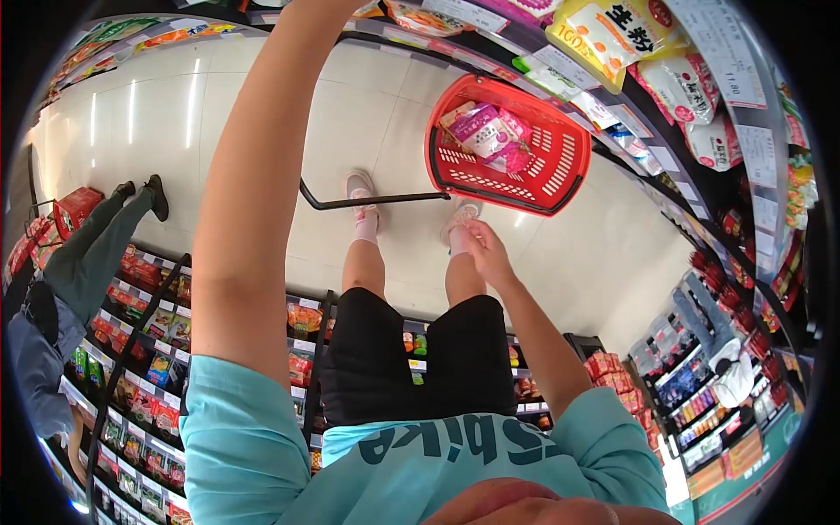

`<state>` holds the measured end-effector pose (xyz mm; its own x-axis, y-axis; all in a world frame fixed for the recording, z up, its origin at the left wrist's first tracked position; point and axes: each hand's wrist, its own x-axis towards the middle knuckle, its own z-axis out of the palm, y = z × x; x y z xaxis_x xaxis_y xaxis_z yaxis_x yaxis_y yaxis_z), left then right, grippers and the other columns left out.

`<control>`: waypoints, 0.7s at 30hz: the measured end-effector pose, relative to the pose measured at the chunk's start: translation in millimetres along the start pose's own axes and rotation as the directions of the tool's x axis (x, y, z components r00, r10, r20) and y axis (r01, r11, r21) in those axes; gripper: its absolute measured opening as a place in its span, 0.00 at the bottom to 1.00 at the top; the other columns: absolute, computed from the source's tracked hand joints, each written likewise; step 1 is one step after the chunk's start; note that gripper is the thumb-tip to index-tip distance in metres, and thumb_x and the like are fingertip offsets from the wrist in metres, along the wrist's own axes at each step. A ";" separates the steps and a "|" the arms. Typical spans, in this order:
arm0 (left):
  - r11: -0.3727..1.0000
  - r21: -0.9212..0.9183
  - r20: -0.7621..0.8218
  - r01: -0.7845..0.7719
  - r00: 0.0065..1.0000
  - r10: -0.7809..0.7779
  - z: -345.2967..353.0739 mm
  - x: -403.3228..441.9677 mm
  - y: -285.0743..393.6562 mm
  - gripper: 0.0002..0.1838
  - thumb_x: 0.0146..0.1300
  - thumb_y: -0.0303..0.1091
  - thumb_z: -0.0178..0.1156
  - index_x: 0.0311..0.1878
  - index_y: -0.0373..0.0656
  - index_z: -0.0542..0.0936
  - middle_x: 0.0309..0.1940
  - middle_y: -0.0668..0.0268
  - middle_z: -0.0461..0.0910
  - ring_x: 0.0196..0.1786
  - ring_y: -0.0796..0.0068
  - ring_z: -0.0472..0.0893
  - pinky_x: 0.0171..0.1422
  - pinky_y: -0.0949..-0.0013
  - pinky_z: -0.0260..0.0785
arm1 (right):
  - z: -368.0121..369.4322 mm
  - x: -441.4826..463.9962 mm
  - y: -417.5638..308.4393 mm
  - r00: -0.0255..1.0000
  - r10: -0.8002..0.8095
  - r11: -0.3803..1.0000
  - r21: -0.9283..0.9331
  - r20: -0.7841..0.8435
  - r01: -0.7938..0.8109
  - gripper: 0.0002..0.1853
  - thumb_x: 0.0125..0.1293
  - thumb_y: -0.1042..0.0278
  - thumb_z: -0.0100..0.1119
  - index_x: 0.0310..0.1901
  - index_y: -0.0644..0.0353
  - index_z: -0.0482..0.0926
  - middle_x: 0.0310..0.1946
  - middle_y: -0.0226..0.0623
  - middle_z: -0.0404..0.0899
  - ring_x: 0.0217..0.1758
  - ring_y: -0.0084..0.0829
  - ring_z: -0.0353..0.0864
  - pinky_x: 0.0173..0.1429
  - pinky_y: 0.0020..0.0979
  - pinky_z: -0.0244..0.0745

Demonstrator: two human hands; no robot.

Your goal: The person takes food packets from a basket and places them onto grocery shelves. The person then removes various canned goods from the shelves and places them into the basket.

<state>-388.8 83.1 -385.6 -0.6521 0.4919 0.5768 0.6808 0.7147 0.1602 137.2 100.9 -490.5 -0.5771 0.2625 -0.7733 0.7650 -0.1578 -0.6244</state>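
A pale tiled floor (385, 87) runs between stocked shelves (140, 376); the red basket (499, 92) rests on it, just beyond the shopper's shoes (359, 185) and to the right, perhaps sparing the arms its weight; its black handle (398, 201) is swung out leftward, leaving the packets (490, 131) inside uncovered; the left arm (254, 192) stretches far forward, but the left hand is out of sight, so I cannot tell its grip; the right hand (486, 249) hangs near the basket, loosely half-curled, nothing visible in it.
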 end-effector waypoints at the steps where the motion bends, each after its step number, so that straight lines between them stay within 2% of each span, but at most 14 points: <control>1: 1.000 0.004 -0.009 0.004 1.000 -0.004 2.5 -1.6 2.0 0.52 0.71 0.58 0.56 0.82 0.32 0.43 0.80 0.31 0.40 0.83 0.32 0.43 0.81 0.33 0.42 | -9.3 11.7 13.4 0.999 0.005 0.997 -0.076 -0.050 -0.009 0.20 0.77 0.60 0.57 0.63 0.62 0.75 0.48 0.38 0.84 0.51 0.30 0.83 0.56 0.31 0.77; 2: 1.000 0.019 -0.051 -0.003 0.999 0.003 -1.2 -5.3 7.1 0.52 0.71 0.57 0.56 0.81 0.31 0.44 0.80 0.30 0.41 0.81 0.28 0.45 0.80 0.31 0.42 | -16.5 23.7 23.2 0.995 0.007 0.988 -0.150 -0.100 -0.022 0.17 0.77 0.62 0.57 0.62 0.61 0.76 0.47 0.35 0.83 0.48 0.27 0.83 0.52 0.30 0.78; 4: 0.993 0.052 0.071 0.105 0.992 -0.108 -0.9 -37.3 20.4 0.50 0.71 0.57 0.56 0.81 0.31 0.46 0.79 0.29 0.44 0.79 0.25 0.47 0.80 0.30 0.42 | -33.2 42.1 -1.5 0.988 -0.045 0.962 -0.273 -0.150 0.002 0.21 0.76 0.58 0.58 0.62 0.64 0.75 0.49 0.44 0.84 0.46 0.34 0.86 0.52 0.33 0.79; 5: 0.999 -0.006 0.178 0.049 0.983 -0.047 -3.3 -62.2 20.1 0.47 0.72 0.52 0.56 0.80 0.31 0.48 0.78 0.27 0.44 0.78 0.19 0.45 0.80 0.30 0.41 | -39.9 64.1 13.6 0.962 -0.156 0.934 -0.351 -0.224 0.069 0.21 0.74 0.56 0.59 0.59 0.63 0.77 0.49 0.46 0.85 0.47 0.37 0.87 0.52 0.35 0.79; 6: 0.988 -0.150 0.061 0.021 0.998 -0.012 -21.9 -86.8 37.1 0.37 0.69 0.43 0.64 0.74 0.31 0.65 0.70 0.31 0.65 0.73 0.32 0.65 0.75 0.41 0.59 | -47.6 90.2 25.4 0.953 -0.183 0.919 -0.385 -0.242 0.079 0.21 0.73 0.55 0.60 0.58 0.63 0.79 0.48 0.47 0.86 0.47 0.38 0.87 0.52 0.36 0.79; 7: 0.964 -0.264 0.324 -0.004 0.941 0.092 -52.8 -116.9 48.9 0.33 0.63 0.37 0.67 0.69 0.35 0.69 0.71 0.41 0.66 0.70 0.39 0.70 0.74 0.43 0.61 | -55.1 117.5 34.3 0.943 -0.211 0.903 -0.420 -0.257 0.088 0.21 0.72 0.54 0.61 0.57 0.62 0.80 0.47 0.48 0.86 0.48 0.39 0.87 0.52 0.37 0.80; 8: 0.917 -0.378 0.359 0.126 0.933 0.020 -67.7 -152.0 67.0 0.32 0.69 0.36 0.62 0.74 0.40 0.67 0.75 0.44 0.64 0.76 0.42 0.64 0.79 0.49 0.57 | -61.4 143.7 37.4 0.937 -0.202 0.870 -0.492 -0.284 0.038 0.23 0.70 0.53 0.63 0.57 0.63 0.80 0.46 0.48 0.87 0.48 0.40 0.87 0.53 0.38 0.80; 9: 0.862 -0.449 0.548 0.236 0.835 0.056 -97.3 -184.8 83.4 0.28 0.70 0.36 0.62 0.71 0.41 0.71 0.71 0.46 0.70 0.73 0.44 0.69 0.76 0.51 0.62 | -67.4 170.2 41.3 0.931 -0.192 0.829 -0.559 -0.310 -0.015 0.24 0.68 0.52 0.64 0.57 0.64 0.80 0.44 0.49 0.87 0.49 0.41 0.88 0.53 0.39 0.80; 10: 0.693 -0.508 0.744 0.512 0.666 0.054 -124.0 -210.9 99.9 0.26 0.70 0.36 0.62 0.69 0.40 0.74 0.66 0.47 0.76 0.69 0.46 0.74 0.73 0.52 0.67 | -76.6 203.6 58.0 0.935 -0.111 0.830 -0.549 -0.336 -0.099 0.23 0.66 0.52 0.66 0.53 0.64 0.81 0.42 0.46 0.87 0.45 0.41 0.87 0.51 0.41 0.80; 12: 0.579 -0.488 0.865 0.653 0.449 0.224 -153.3 -271.9 117.1 0.23 0.71 0.38 0.61 0.66 0.41 0.77 0.58 0.50 0.82 0.60 0.49 0.81 0.67 0.52 0.71 | -90.7 257.0 99.5 0.936 -0.017 0.821 -0.539 -0.350 -0.187 0.21 0.65 0.53 0.67 0.48 0.64 0.82 0.40 0.43 0.88 0.41 0.42 0.87 0.48 0.42 0.79; 13: 0.561 -0.388 0.921 0.731 0.278 0.274 -157.3 -312.2 124.0 0.21 0.72 0.39 0.60 0.64 0.42 0.78 0.54 0.51 0.84 0.55 0.49 0.83 0.62 0.53 0.75 | -93.3 282.2 114.5 0.881 0.216 0.883 -0.300 -0.421 -0.360 0.22 0.64 0.52 0.69 0.51 0.62 0.82 0.42 0.41 0.87 0.42 0.42 0.86 0.48 0.45 0.79; 14: 0.556 -0.370 0.925 0.745 0.242 0.292 -160.3 -346.9 131.1 0.20 0.72 0.39 0.59 0.62 0.41 0.79 0.51 0.51 0.85 0.54 0.49 0.84 0.60 0.54 0.77 | -92.6 305.3 126.8 0.785 0.448 0.859 -0.039 -0.428 -0.511 0.24 0.63 0.52 0.70 0.53 0.60 0.81 0.44 0.40 0.87 0.43 0.41 0.85 0.48 0.47 0.78; 16: 0.577 -0.364 0.913 0.731 0.157 0.377 -166.0 -397.8 139.4 0.18 0.72 0.36 0.58 0.60 0.40 0.80 0.51 0.51 0.85 0.54 0.50 0.84 0.60 0.54 0.76 | -84.2 336.2 153.8 0.750 0.465 0.861 0.042 -0.470 -0.507 0.26 0.65 0.49 0.69 0.58 0.56 0.80 0.49 0.38 0.85 0.44 0.43 0.84 0.49 0.49 0.79; 21: 0.501 -0.316 0.937 0.806 0.183 0.297 -161.5 -451.1 148.8 0.17 0.70 0.32 0.58 0.59 0.40 0.78 0.50 0.52 0.84 0.54 0.49 0.83 0.62 0.53 0.75 | -94.3 399.2 205.6 0.730 0.553 0.833 0.297 -0.402 -0.467 0.28 0.66 0.46 0.69 0.62 0.51 0.76 0.52 0.37 0.82 0.42 0.41 0.83 0.46 0.51 0.81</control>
<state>60.6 -112.7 -492.6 -0.2291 0.7683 -0.5977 -0.0795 0.5972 0.7982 91.0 263.0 -917.2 0.1164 0.4868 -0.8657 0.8219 -0.5366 -0.1913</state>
